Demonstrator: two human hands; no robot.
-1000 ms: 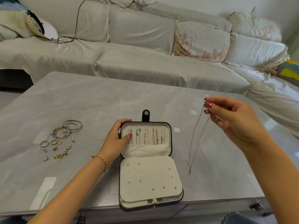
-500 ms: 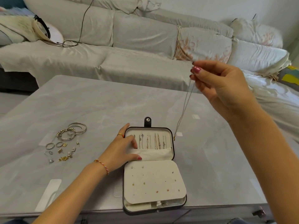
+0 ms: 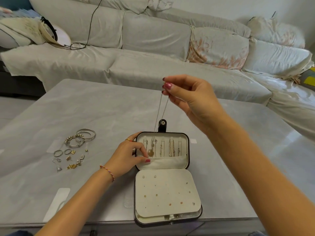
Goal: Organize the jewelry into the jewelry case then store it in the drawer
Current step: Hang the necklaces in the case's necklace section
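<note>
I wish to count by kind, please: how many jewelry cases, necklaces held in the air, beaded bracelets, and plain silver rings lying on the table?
Jewelry case: 1
Necklace held in the air: 1
Beaded bracelet: 1
Plain silver rings on the table: 2
Total: 5

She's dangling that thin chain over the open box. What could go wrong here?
The thin silver chain necklace, pinched by the right hand, hangs over chains already hooked in the dark open jewelry case and might tangle with them. The left hand holds the cream fabric pocket; letting go could close it.
</note>
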